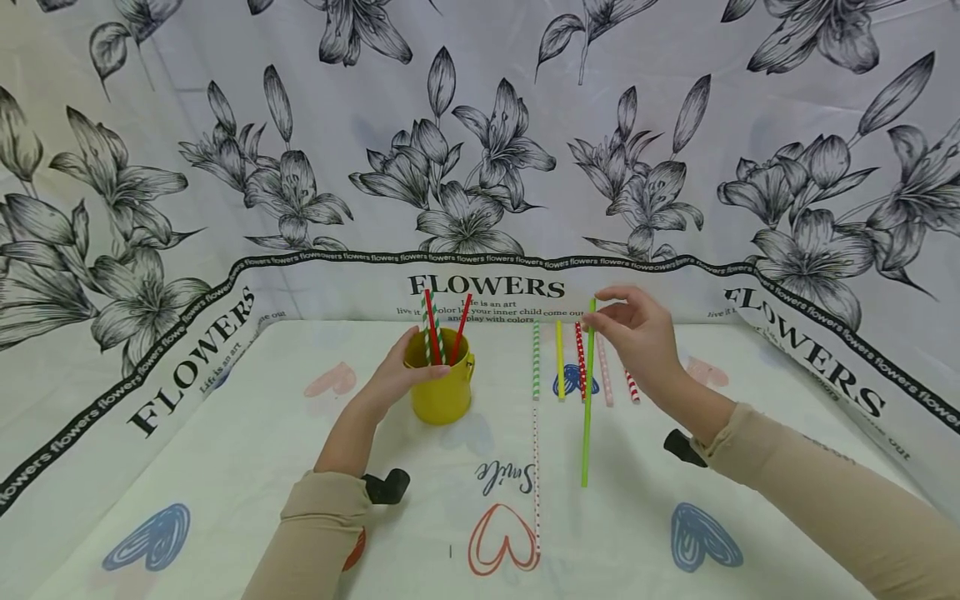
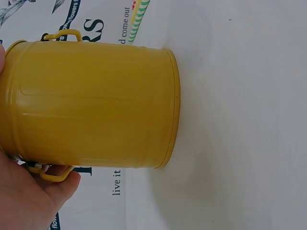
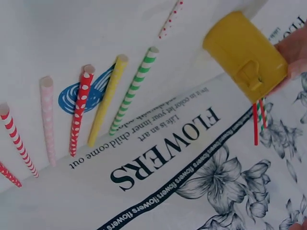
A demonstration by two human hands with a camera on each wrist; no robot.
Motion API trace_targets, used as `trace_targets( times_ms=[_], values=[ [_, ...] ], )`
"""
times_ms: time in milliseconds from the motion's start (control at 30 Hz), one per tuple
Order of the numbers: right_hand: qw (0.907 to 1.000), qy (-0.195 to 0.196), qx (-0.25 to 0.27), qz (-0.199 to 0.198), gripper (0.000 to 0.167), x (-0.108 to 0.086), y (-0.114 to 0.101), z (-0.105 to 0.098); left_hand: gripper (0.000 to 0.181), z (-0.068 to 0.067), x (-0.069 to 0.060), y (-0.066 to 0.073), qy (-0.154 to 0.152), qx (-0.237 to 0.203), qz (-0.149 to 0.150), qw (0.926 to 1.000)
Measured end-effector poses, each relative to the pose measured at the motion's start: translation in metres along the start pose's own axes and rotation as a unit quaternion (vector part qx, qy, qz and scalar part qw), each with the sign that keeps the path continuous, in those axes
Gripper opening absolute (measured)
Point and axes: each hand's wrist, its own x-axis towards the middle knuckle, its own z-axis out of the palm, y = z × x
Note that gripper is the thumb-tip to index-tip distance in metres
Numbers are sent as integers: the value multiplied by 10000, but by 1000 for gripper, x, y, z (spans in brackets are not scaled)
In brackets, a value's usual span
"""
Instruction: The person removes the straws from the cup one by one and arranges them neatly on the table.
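My left hand (image 1: pixel 386 377) grips the yellow bucket (image 1: pixel 441 404) near its rim. The bucket stands upright on the tablecloth, with red straws (image 1: pixel 462 323) and green-striped straws (image 1: pixel 426 337) poking out of its top. In the left wrist view, fingers (image 2: pixel 64 191) reach behind the bucket's side loop. My right hand (image 1: pixel 637 329) pinches a plain green straw (image 1: pixel 588 417) near its upper end, so it hangs almost vertical to the right of the bucket. This green straw cannot be seen in the right wrist view.
Beyond the hanging straw lie several paper straws: green-striped (image 1: pixel 536 367), yellow (image 1: pixel 560 367), red dotted (image 3: pixel 81 103), pink (image 3: pixel 47 115) and red-striped (image 3: pixel 17 136). A white straw with red dots (image 1: pixel 536 492) lies nearer. Flower-printed cloth (image 1: pixel 480 192) rises behind the table.
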Motion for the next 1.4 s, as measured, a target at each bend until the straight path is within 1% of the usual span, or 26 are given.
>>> trace_targets(
  times_ms=[67,167,300,367,500,667,833,933,1033,1133,1233,1400],
  values=[
    [10000,-74,-60,-26,24,-1,4,0,96,0,0,0,-4,-5,7,10000],
    [9989,-310,-326,121,22,-4,10,-2,96,0,0,0,14,-17,2,10000],
    [9922,-675,-965,417,28,-11,19,-5,96,1,0,0,11,-26,-8,10000],
    [9884,-835,-1169,498,33,-14,24,-6,96,1,0,0,15,-33,-9,10000],
    [9843,-1010,-1288,658,38,-22,37,-6,96,0,0,1,42,-39,-4,10000],
    [9792,-1103,-1454,884,35,-31,57,0,96,0,0,1,41,-55,-19,10000],
    [9766,-1253,-1427,1013,35,-40,77,6,97,1,-1,1,47,-38,-46,10000],
    [9739,-1364,-1387,1170,35,-43,85,10,97,1,-1,1,42,-14,-47,10000],
    [9698,-1396,-1494,1331,34,-43,91,15,97,1,-2,1,56,-11,-38,10000],
    [9643,-1465,-1713,1388,32,-44,96,19,96,1,-1,1,79,-24,-44,10000],
    [9590,-1603,-1910,1345,32,-46,99,23,96,2,0,1,94,-35,-66,9999],
    [9541,-1778,-2050,1265,32,-48,104,26,96,2,-1,0,108,-27,-66,9999]
  ],
)
